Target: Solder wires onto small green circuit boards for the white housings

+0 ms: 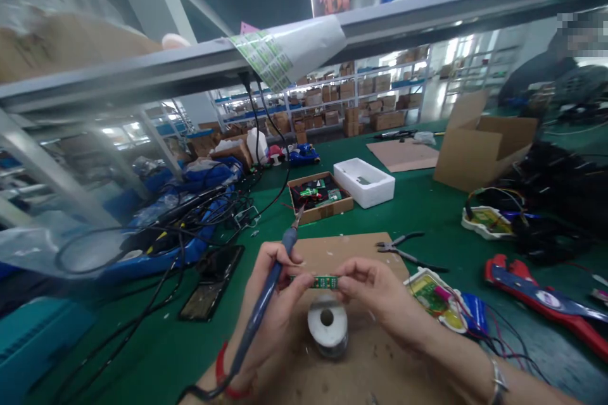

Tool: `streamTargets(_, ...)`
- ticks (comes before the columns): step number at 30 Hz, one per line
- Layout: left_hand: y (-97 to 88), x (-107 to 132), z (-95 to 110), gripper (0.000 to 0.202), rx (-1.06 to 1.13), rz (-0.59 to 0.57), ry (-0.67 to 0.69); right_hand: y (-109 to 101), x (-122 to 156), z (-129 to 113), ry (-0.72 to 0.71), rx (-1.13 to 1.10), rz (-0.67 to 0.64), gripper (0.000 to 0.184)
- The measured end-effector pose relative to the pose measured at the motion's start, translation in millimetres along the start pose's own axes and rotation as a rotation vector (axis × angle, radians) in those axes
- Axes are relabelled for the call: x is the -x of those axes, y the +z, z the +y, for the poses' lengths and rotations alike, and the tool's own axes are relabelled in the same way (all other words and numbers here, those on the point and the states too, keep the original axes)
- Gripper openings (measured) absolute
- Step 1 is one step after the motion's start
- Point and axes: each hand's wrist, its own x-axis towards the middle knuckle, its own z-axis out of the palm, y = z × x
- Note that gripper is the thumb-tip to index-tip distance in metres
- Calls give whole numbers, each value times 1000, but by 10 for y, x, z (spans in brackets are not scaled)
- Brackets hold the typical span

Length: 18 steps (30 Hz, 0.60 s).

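**A:** Start on the left. What's there?

**B:** Lower left, a tangle of black cables (pixel 190 218) lies across a blue bag (pixel 166 253) on a green bench mat (pixel 133 348). Just beside them sits a black screen panel (pixel 212 281).

**A:** And the hands?

**B:** The left hand (pixel 285 291) is closed around a soldering iron (pixel 251 342) with a blue handle, its tip aimed up and away. The right hand (pixel 375 291) is half closed, pinching a small green circuit board (pixel 325 281) at its right end between thumb and fingers. The board is in the lower middle of the frame, held above a solder spool (pixel 327 323) that stands on a cardboard sheet (pixel 365 253).

**A:** Is the iron on the board? Does anything look finished?

**B:** No, the tip stands well apart from it. Any finished joints are too small to tell. The left fingers are right by the board's left end, but I can't tell whether they touch it.

**A:** Count what's further right.

**B:** There's one pair of pliers (pixel 403 252) at the sheet's right edge. Behind it are one cardboard tray of boards (pixel 320 199) and one white foam box (pixel 364 182). Then come two white trays of boards (pixel 434 297) (pixel 487 221), one open cardboard box (pixel 484 142) and one red and blue strip (pixel 546 300).
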Motion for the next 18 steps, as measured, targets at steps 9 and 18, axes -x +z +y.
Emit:
streamTargets(9,-97,-46,-229,25,-125,61,-33,-15,22,110,166,-212,102,34)
streamTargets(18,-184,-34,-559,16,-458,-71,-13,-134,38,180,174,-98,161,42)
